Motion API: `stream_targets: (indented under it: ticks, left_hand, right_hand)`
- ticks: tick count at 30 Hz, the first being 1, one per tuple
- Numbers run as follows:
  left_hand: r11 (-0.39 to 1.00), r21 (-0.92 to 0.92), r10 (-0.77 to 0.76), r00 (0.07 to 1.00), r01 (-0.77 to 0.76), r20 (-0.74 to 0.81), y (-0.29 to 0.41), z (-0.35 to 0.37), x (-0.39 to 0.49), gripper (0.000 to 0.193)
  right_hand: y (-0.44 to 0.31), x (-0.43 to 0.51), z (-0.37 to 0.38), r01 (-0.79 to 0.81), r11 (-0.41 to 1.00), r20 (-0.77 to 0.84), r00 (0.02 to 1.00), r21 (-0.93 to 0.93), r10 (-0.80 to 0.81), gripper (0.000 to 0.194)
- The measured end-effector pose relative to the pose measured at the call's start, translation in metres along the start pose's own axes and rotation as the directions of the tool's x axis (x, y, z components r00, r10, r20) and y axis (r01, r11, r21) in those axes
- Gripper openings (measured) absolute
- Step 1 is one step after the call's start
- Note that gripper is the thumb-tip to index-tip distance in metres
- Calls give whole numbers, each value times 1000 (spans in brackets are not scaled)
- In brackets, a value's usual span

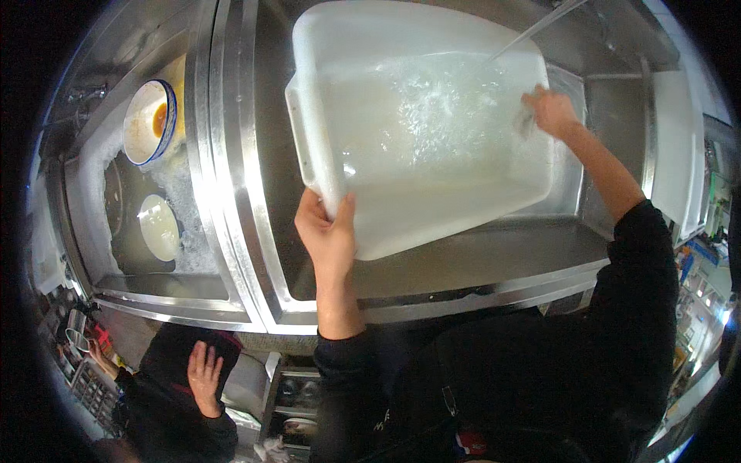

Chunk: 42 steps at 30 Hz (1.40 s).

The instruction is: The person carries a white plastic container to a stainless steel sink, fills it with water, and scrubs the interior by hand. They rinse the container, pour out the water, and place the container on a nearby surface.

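A large white plastic tub (405, 214) is held tilted in the stainless steel sink before me. My left hand (327, 226) grips its rim at the near left corner, thumb on the inside, just below the slotted handle (301, 130). At the tub's right end, my right hand (553, 110) is against the inner wall with bent fingers. A greyish blur lies beneath those fingers; whether they hold anything is unclear. A stream of water (535, 26) falls from the upper right into the tub, where rippling water (434, 110) covers the bottom.
In the left basin (162, 286), a blue-rimmed bowl (139, 124) with brown residue and a white bowl (158, 227) sit among suds. A steel divider (231, 173) separates the basins. At lower left, another person's hand (205, 373) is raised, the other holding a clear container (77, 331).
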<state>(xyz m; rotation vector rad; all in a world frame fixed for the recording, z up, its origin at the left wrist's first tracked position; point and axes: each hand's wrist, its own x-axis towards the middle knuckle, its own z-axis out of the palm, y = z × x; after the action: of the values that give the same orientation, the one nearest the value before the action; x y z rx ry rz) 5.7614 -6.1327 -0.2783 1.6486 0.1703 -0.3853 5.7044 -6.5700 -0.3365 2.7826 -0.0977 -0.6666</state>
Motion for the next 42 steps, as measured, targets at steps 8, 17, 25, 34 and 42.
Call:
stream_targets:
  ticks: [8, 17, 25, 34, 42]
  left_hand:
    - [999, -50, 12, 999, -15, -52, -4, -4, 2, 19]
    - [998, -65, 10, 998, -14, -59, -11, -6, 2, 9]
    - [999, -3, 33, 999, -33, 42, -5, -2, -2, 21]
    - [989, 139, 50, 997, -57, 52, -9, -6, -3, 26]
    - [995, 101, 16, 1000, -17, 6, -2, -5, -4, 25]
  right_hand:
    - [28, 52, 1, -251, 962, -111, 959, 108, 262, 42]
    - [-73, -70, 15, -133, 986, 464, 883, 98, 73, 37]
    - [-24, -38, 45, -160, 982, 81, 985, 105, 152, 23]
    - [65, 84, 8, -358, 908, -436, 797, 215, 418, 41]
    - [29, 20, 42, -282, 838, -339, 819, 467, 464, 37]
